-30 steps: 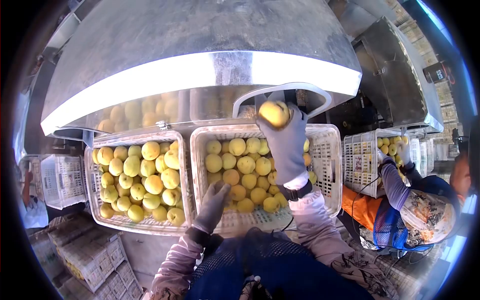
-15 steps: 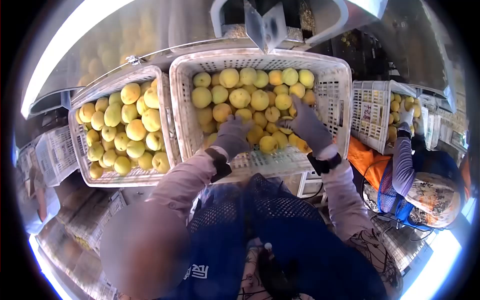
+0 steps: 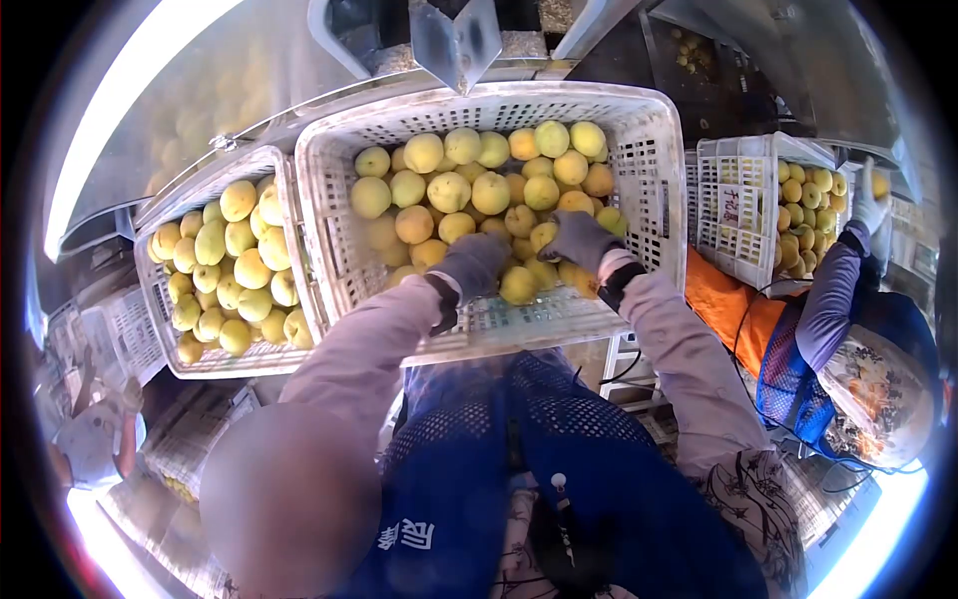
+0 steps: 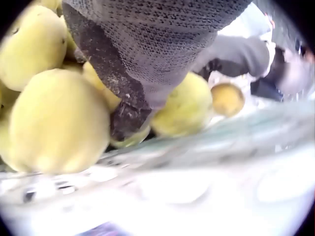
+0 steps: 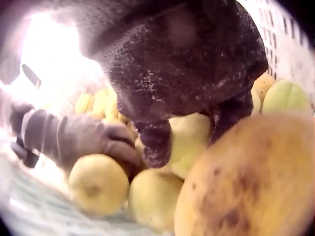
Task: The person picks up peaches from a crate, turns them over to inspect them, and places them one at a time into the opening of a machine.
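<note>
A white plastic crate (image 3: 644, 185) holds many yellow peaches (image 3: 449, 192) in front of me. My gloved left hand (image 3: 477, 262) reaches down among the fruit near the crate's front side. In the left wrist view its dark-coated thumb (image 4: 129, 120) dips between peaches; I cannot tell whether the fingers hold one. My gloved right hand (image 3: 582, 242) is to its right, over the front right of the pile. Its fingers curl down on either side of a yellow-green peach (image 5: 189, 135), gripping it. A brown-spotted peach (image 5: 246, 182) lies close to the right wrist camera.
Another crate of peaches (image 3: 228, 268) stands at the left. Behind the middle crate is a metal machine with a V-shaped plate (image 3: 456, 45) jutting toward the rim. At the right, a person in a blue vest (image 3: 833, 344) handles a peach beside a further white crate (image 3: 736, 200).
My right hand has come down from the machine opening, where it held a peach, into the crate. My left hand has moved from the front rim into the fruit. The head view has tilted down.
</note>
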The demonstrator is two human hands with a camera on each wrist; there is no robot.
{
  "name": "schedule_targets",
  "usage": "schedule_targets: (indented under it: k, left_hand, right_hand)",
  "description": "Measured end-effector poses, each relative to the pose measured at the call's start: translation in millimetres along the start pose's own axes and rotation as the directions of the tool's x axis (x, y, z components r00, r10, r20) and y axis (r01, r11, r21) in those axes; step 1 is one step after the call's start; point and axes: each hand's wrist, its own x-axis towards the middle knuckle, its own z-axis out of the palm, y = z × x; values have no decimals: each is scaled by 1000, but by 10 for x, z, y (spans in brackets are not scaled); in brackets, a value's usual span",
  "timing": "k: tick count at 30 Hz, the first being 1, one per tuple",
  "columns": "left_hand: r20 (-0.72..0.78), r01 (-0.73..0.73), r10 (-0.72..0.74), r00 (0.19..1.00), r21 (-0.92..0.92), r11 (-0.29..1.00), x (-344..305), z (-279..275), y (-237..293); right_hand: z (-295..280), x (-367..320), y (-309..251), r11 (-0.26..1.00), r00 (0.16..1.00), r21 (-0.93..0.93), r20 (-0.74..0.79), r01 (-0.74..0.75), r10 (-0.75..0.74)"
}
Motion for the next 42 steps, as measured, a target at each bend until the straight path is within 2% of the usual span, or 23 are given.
schedule_targets:
  k: [2,3,4,6,7,9,10,12,14,16,17,18,20,24,25,27,28,31,34,38,40,41,42]
  left_hand:
    - [197,223,-169,966,-298,928,-294,-795,252]
    - [217,334,-255,942,-559,759,-426,-932,230]
    - [208,337,-266,941,-550,764,-518,-877,106]
    - [-210,-163,-152,966,-948,274,-682,-695,-85]
    - [-220,-169,-154,963,-943,286,-770,-852,-9]
    - [-152,-163,-174,973,-986,-48,-968,-1145,110]
    - [-168,-177,-179,969,-984,-34,-1016,-1138,59]
    - [-741,-678,64,669,-573,460,-1102,-1101,-117]
    - [-725,-627,22,688,-580,520,-1225,-1202,-106]
    - [-833,-757,63,549,-464,459,-1264,-1307,-93]
    - [-669,-618,-181,721,-739,267,-1301,-1338,-54]
    - [-681,-629,-180,709,-727,275,-1340,-1454,-15]
    - [-315,-403,-353,881,-891,-211,-1457,-1761,90]
    - [-316,-436,-390,865,-859,-269,-1532,-1926,57]
    - [-336,-476,-409,848,-821,-314,-1572,-1951,49]
    - [-637,-664,-332,696,-746,40,-1621,-1712,-97]
    - [-779,-767,-234,582,-621,159,-1671,-1638,-78]
    - [-536,-599,-381,754,-798,-63,-1898,-1577,81]
    - [-721,-630,-239,651,-688,361,-1900,-1238,-158]
    - [-735,-620,-243,633,-670,408,-2082,-1095,-155]
    - [-626,-502,-322,710,-771,392,-2160,-1153,-105]
    - [-533,-511,-370,761,-844,165,-2165,-1256,-64]
    - [-808,-602,-148,571,-534,594,-2043,-1022,-296]
  right_hand:
    - [-314,-131,1,678,965,704,259,-213,34]
    - [-383,-254,-5,188,929,921,361,-342,-82]
    - [-482,-321,-94,190,933,926,349,-327,-92]
    - [-709,-485,-319,129,953,969,233,-210,-197]
    - [-843,-606,-485,169,961,977,165,-129,-222]
    - [-934,-721,-728,230,970,970,-17,74,-244]
    - [-956,-773,-815,281,945,923,-186,262,-270]
    - [-1055,-894,-908,173,929,933,-265,314,-257]
    - [-1291,-1014,-915,141,960,987,-35,77,-279]
    - [-1403,-992,-1089,122,950,985,-81,123,-303]
    - [-1468,-986,-1216,154,923,967,-137,203,-358]
    - [-1538,-993,-1350,180,891,943,-186,280,-414]
    - [-1551,-971,-1470,116,900,965,-169,234,-403]
    - [-1646,-969,-1824,127,926,941,-275,315,-259]
    - [-1670,-869,-1888,332,861,795,-482,508,-164]
    - [-1732,-600,-1990,690,634,440,-773,575,-36]
    - [-1786,-506,-2095,675,607,494,-790,548,85]
    - [-1720,-11,-2095,802,472,337,-878,492,79]
    - [-1770,82,-2204,805,459,402,-869,436,186]
    - [-2109,356,-2337,884,485,404,-837,234,254]
    - [-2242,526,-2258,922,432,331,-875,201,220]
    - [-2345,633,-2113,817,526,457,-818,351,232]
    - [-2352,658,-1990,668,623,582,-750,464,221]
